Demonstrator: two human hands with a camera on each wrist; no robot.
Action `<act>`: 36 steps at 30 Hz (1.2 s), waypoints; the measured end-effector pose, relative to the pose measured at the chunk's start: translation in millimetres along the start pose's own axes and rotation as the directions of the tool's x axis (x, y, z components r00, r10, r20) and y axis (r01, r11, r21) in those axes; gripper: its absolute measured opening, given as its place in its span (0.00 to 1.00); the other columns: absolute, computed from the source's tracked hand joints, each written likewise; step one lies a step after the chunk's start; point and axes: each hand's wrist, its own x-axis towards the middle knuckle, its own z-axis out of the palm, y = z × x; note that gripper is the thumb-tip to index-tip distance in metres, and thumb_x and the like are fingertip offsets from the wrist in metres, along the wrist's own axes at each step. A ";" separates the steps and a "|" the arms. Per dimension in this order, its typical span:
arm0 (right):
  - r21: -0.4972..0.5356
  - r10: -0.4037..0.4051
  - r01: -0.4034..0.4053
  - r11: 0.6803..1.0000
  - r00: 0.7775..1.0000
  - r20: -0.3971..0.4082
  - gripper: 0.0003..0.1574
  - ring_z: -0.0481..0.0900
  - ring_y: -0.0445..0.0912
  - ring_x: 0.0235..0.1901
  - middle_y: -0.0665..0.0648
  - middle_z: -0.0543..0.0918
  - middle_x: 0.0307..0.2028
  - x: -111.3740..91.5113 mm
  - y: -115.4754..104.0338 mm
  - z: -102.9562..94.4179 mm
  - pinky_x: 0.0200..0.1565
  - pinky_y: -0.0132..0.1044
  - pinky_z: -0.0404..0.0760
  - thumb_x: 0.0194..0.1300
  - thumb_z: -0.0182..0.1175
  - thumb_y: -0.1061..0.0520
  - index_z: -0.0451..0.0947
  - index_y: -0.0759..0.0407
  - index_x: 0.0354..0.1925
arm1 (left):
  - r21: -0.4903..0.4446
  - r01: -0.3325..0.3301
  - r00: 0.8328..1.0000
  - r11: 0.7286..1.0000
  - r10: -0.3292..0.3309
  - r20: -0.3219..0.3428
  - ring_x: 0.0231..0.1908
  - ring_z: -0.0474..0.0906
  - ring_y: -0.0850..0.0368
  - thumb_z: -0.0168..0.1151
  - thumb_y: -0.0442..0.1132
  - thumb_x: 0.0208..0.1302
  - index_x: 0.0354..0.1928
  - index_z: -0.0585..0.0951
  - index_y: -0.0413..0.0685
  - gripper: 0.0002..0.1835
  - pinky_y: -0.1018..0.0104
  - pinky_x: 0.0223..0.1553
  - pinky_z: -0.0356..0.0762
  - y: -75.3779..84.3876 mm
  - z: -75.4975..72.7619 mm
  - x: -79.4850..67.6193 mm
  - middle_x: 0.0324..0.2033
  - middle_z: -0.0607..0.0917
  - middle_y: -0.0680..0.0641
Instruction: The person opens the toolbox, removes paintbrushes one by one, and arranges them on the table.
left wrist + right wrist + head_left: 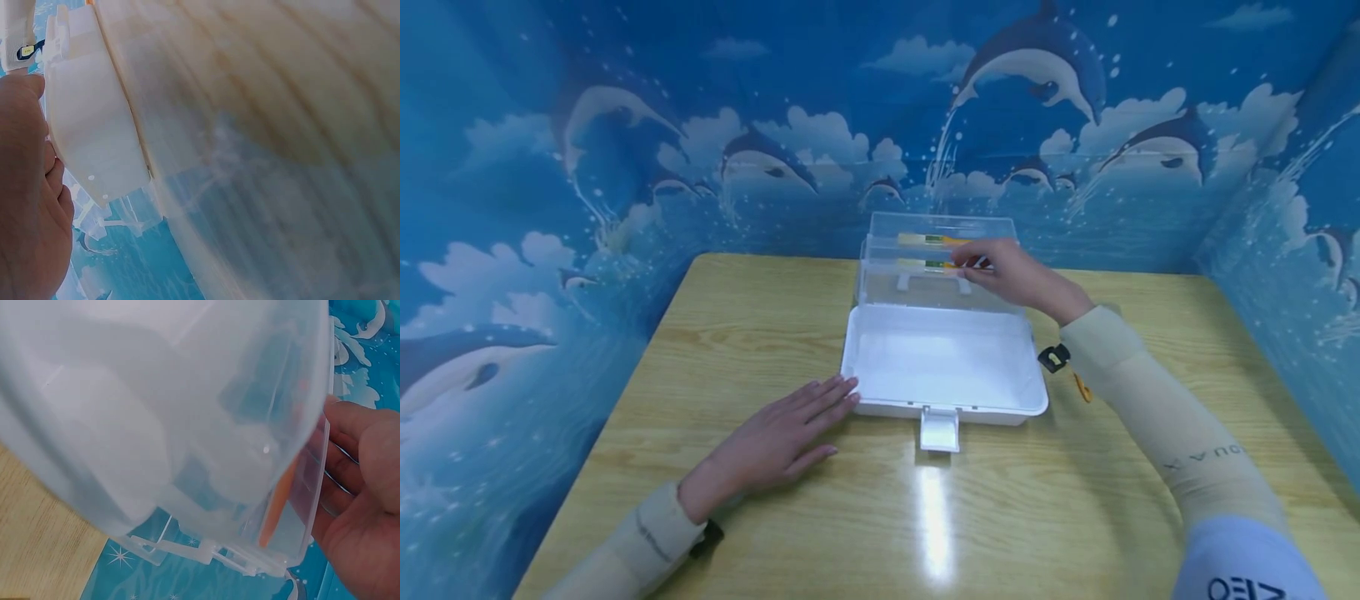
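Observation:
A white plastic box [940,358] stands on the table with its clear lid [880,287] raised at the back. Two slim orange-handled tools with pale ends and green bands show at the clear part, an upper one [934,240] and a lower one [932,267]; one may be a reflection. My right hand [1007,271] reaches over there and its fingertips pinch the lower handle. Through clear plastic in the right wrist view, an orange handle [278,506] shows beside that hand. My left hand [782,433] lies with straight fingers, fingertips touching the box's front left corner.
A white latch [940,429] hangs open at the box's front. The wooden table [760,325] extends around the box. A dolphin-printed backdrop [820,158] encloses its back and sides. Black straps with small devices [1054,358] sit on the wrists.

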 end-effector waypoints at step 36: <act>-0.136 0.103 -0.077 0.988 0.974 0.203 0.19 0.82 0.57 0.53 0.68 0.82 0.58 28.7 -13.3 -17.8 0.57 0.54 0.83 0.78 0.51 0.63 0.78 0.68 0.62 | -0.011 0.010 1.000 1.000 -0.010 0.017 0.80 0.44 0.54 0.47 0.55 0.79 0.82 0.48 0.52 0.37 0.55 0.80 0.48 0.7 -0.4 0.7 0.82 0.46 0.50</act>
